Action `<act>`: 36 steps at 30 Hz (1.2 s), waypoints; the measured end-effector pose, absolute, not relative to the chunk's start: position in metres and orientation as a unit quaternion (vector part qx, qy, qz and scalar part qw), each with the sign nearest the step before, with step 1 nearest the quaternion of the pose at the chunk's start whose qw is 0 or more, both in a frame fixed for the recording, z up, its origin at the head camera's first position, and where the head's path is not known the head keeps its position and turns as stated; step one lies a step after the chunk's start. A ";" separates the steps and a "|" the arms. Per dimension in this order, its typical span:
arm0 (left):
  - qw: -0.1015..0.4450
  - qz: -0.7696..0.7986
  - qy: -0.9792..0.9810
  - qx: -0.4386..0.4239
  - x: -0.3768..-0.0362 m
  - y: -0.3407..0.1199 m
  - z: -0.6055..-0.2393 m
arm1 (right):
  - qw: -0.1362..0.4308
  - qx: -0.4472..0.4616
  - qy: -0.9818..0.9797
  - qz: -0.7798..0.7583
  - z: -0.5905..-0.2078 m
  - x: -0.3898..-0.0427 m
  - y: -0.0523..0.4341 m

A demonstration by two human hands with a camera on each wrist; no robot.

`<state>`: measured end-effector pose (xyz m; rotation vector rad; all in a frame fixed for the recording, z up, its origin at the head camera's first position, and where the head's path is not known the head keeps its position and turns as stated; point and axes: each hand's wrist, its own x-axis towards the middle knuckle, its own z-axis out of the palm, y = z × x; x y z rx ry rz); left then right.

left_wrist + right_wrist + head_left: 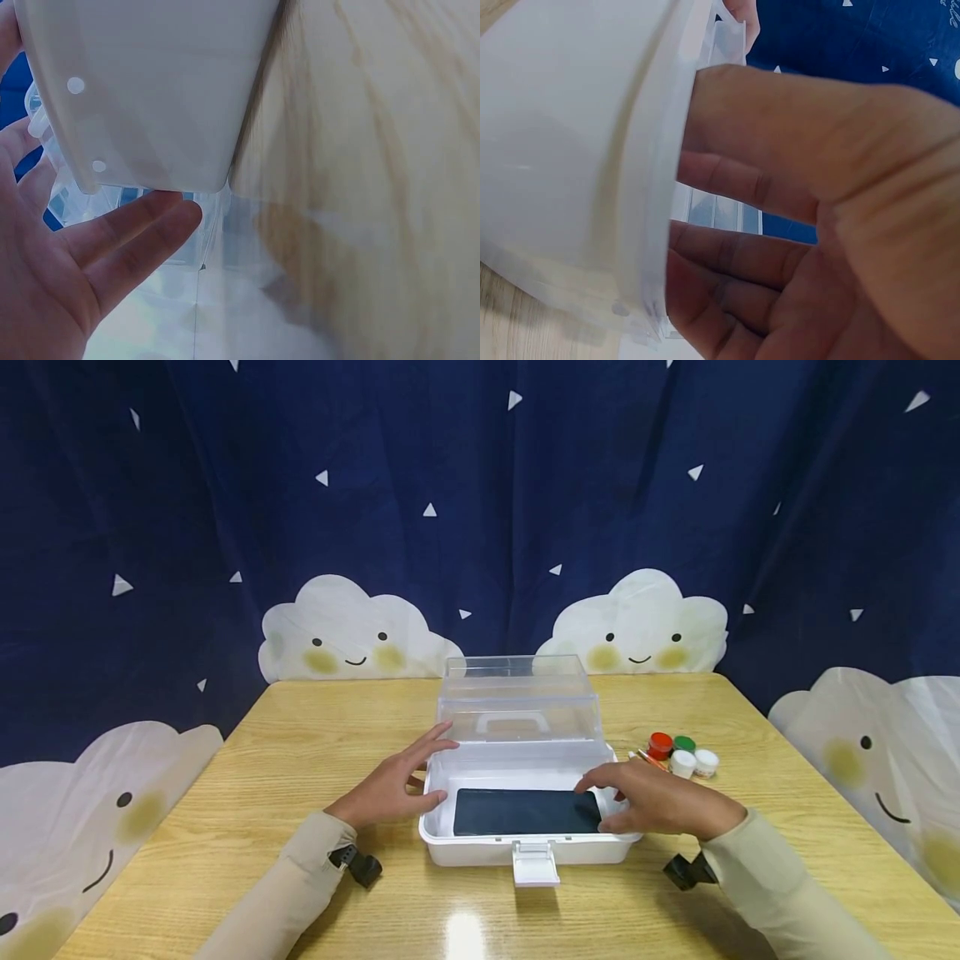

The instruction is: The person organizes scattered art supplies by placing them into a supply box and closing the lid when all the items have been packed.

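A white storage box (pixel 480 852) sits on the table with its clear lid (pixel 517 718) raised at the back. In it lies a dark flat rectangular slab (pixel 517 812), its kind unclear. My left hand (pixel 393 785) is spread at the box's left end, thumb over the rim and index finger reaching toward the lid; in the left wrist view two fingers pass beside the box's end wall (pixel 150 97). Over the right rim reaches my right hand (pixel 648 797), index fingertip at the slab's back right edge, thumb by its front right corner. The box wall (pixel 562 150) hides its fingertips in the right wrist view.
Right of the box stand a red jar (pixel 660 745), a green-lidded jar (pixel 684 743) and two white jars (pixel 683 764). Thin brushes (pixel 651 760) lie beside them. The box's front latch (pixel 536 865) hangs down. A blue curtain (pixel 480 485) closes the back of the table.
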<state>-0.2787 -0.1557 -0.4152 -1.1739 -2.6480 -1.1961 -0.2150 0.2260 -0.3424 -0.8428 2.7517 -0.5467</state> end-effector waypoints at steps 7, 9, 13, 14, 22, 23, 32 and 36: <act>0.005 -0.390 -0.840 -0.378 -0.272 -0.154 -0.409 | 0.101 -0.292 0.933 -0.183 -0.342 -0.215 0.227; 0.004 -0.390 -0.841 -0.376 -0.273 -0.155 -0.409 | 0.096 -0.297 0.933 -0.181 -0.342 -0.215 0.227; 0.005 -0.387 -0.841 -0.378 -0.279 -0.156 -0.416 | 0.095 -0.304 0.931 -0.181 -0.342 -0.216 0.228; 0.004 -0.387 -0.840 -0.379 -0.279 -0.156 -0.416 | 0.095 -0.304 0.931 -0.180 -0.342 -0.216 0.228; 0.008 -0.381 -0.839 -0.389 -0.278 -0.156 -0.414 | 0.105 -0.309 0.929 -0.174 -0.340 -0.214 0.228; 0.008 -0.380 -0.839 -0.390 -0.278 -0.156 -0.413 | 0.106 -0.310 0.929 -0.173 -0.339 -0.213 0.228; 0.009 -0.379 -0.838 -0.393 -0.278 -0.156 -0.413 | 0.119 -0.295 0.930 -0.185 -0.337 -0.211 0.227; 0.007 -0.380 -0.839 -0.389 -0.276 -0.156 -0.413 | 0.120 -0.290 0.931 -0.185 -0.338 -0.211 0.227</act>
